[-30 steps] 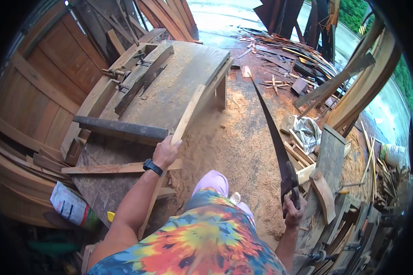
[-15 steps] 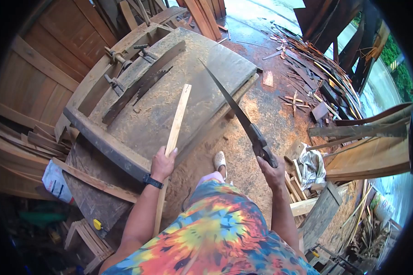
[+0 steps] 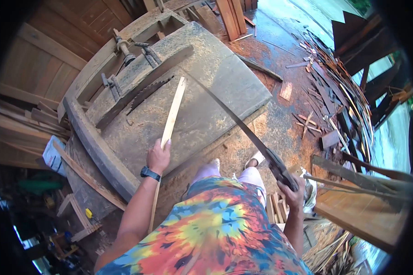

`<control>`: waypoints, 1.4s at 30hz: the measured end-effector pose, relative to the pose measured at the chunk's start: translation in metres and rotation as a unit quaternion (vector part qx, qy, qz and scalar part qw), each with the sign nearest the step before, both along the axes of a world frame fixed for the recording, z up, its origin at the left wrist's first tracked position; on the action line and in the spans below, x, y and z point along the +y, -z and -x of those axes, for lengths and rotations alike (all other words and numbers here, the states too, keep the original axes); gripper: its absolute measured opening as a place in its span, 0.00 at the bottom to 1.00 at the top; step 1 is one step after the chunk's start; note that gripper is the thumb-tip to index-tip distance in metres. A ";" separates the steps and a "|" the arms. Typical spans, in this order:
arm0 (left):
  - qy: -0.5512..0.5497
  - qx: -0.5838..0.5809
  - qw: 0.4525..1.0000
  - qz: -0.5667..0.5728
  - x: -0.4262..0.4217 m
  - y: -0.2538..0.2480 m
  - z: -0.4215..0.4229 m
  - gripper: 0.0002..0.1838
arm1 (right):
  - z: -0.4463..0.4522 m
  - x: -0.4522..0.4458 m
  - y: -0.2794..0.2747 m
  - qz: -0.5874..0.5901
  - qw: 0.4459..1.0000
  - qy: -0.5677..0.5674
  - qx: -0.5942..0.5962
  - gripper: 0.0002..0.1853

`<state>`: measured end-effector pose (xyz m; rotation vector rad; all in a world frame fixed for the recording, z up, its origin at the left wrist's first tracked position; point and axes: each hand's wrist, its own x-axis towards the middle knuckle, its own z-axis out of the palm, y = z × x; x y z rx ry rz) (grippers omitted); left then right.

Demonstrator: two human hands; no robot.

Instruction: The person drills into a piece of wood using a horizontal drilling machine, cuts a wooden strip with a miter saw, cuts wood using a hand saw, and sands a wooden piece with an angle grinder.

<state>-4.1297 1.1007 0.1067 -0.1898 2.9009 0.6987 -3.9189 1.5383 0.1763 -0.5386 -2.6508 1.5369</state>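
Note:
My left hand [image 3: 159, 157], with a dark watch at the wrist, is closed around a long, thin wooden strip [image 3: 173, 114]. The strip's upper end lies over the dusty workbench [image 3: 215, 98], and its lower part runs down beside my forearm. In my right hand [image 3: 293, 192] is the dark handle of a handsaw [image 3: 248, 133]. Its long blade slants up and left over the bench, with the tip close to the strip's upper end. A dark, jagged-edged blade [image 3: 147, 93] lies on the bench beside an upright board [image 3: 144, 87].
Metal clamps [image 3: 124, 50] sit at the bench's left side. Wood scraps [image 3: 326, 101] and sawdust cover the floor at the right. A large plank [image 3: 362, 213] stands at the lower right, and wooden panels [image 3: 50, 50] lean at the upper left.
The view has turned, and the bench now fills more of the middle. The saw has swung from the right side to over the bench. The strip has moved from the bench's edge to above its top.

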 end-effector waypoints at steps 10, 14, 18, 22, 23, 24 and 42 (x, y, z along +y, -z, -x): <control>0.042 0.024 0.998 0.028 0.137 0.016 0.082 0.21 | 0.052 0.177 0.012 0.218 0.973 0.062 0.052 0.16; 0.099 0.049 0.991 0.078 0.187 0.033 0.149 0.23 | 0.099 0.223 0.002 0.256 0.961 0.052 0.088 0.16; 0.142 0.034 0.979 0.142 0.221 0.050 0.191 0.24 | 0.125 0.265 0.005 0.248 0.964 0.027 0.092 0.16; 0.191 0.056 0.967 0.161 0.234 0.056 0.199 0.23 | 0.136 0.274 0.007 0.252 0.965 0.020 0.077 0.16; 0.193 0.057 0.966 0.162 0.234 0.056 0.198 0.23 | 0.139 0.268 0.003 0.266 0.961 0.032 0.066 0.16; 0.197 0.059 0.965 0.163 0.234 0.058 0.198 0.22 | 0.141 0.261 0.000 0.278 0.958 0.046 0.055 0.17; 0.271 0.163 0.946 -0.073 0.280 0.080 0.217 0.21 | 0.138 0.152 -0.038 0.226 0.963 0.145 -0.034 0.11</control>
